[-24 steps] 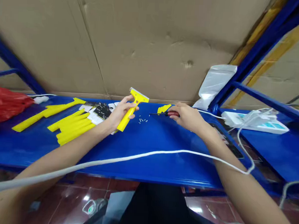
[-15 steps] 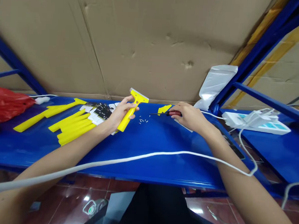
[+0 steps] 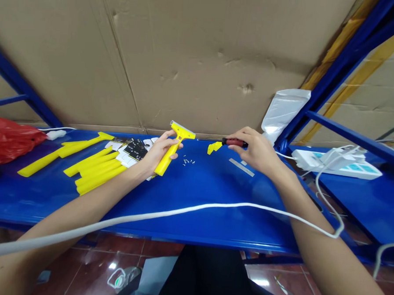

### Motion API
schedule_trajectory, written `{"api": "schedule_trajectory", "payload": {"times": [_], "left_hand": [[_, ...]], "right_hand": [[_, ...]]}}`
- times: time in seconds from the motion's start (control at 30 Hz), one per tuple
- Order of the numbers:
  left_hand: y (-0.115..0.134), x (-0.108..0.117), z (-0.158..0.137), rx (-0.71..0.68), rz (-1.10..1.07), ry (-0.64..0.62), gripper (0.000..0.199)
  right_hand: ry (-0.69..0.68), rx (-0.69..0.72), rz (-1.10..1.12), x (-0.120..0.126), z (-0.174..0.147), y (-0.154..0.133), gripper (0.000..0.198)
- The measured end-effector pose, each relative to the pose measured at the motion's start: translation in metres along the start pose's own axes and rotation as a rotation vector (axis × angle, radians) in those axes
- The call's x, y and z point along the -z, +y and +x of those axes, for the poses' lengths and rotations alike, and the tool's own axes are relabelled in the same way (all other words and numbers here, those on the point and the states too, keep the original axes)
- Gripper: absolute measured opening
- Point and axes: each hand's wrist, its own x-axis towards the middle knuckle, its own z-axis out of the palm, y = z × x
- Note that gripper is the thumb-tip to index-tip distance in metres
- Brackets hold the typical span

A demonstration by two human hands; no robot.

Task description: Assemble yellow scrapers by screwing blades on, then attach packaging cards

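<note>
My left hand [image 3: 163, 150] is closed around the handle of a yellow scraper [image 3: 166, 158], its wide head tilted up and away from me. In my right hand [image 3: 254, 148] is a screwdriver [image 3: 236, 142] with a dark red and black handle, pointing left. Its thin shaft reaches toward the right end of the scraper head; a tiny bright speck shows at the tip, too small to name surely. Several small screws [image 3: 187, 161] lie loose on the blue table between my hands. Small yellow plastic pieces [image 3: 213, 148] and flat metal strips [image 3: 241, 167] lie near my right hand.
Several yellow scraper handles [image 3: 97, 166] and black-and-white cards [image 3: 135, 149] lie at left, beside a red plastic bag [image 3: 10, 140]. A white cable [image 3: 197, 206] crosses in front of the blue table [image 3: 192, 228]. A power strip [image 3: 341, 164] sits at right.
The screwdriver has risen from the tabletop near the screws to the height of the scraper head. My right hand has lifted with it, uncovering the metal strips. My left hand has barely moved.
</note>
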Motion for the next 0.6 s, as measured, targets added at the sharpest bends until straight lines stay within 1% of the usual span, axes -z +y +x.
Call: {"api": "schedule_trajectory", "payload": {"times": [0.17, 0.3, 0.43, 0.6], "left_hand": [[0.001, -0.001, -0.001, 0.071, -0.067, 0.005, 0.053], [0.003, -0.006, -0.006, 0.144, -0.112, -0.023, 0.058], [0.002, -0.012, -0.012, 0.206, -0.116, -0.044, 0.053], [-0.006, -0.019, -0.017, 0.241, -0.094, -0.071, 0.043]], "right_hand": [[0.251, 0.044, 0.058, 0.004, 0.001, -0.002, 0.026], [0.375, 0.083, 0.093, 0.007, 0.003, -0.008, 0.023], [0.421, 0.125, 0.129, 0.011, 0.003, -0.014, 0.023], [0.369, 0.154, 0.116, 0.018, -0.008, -0.015, 0.026]]}}
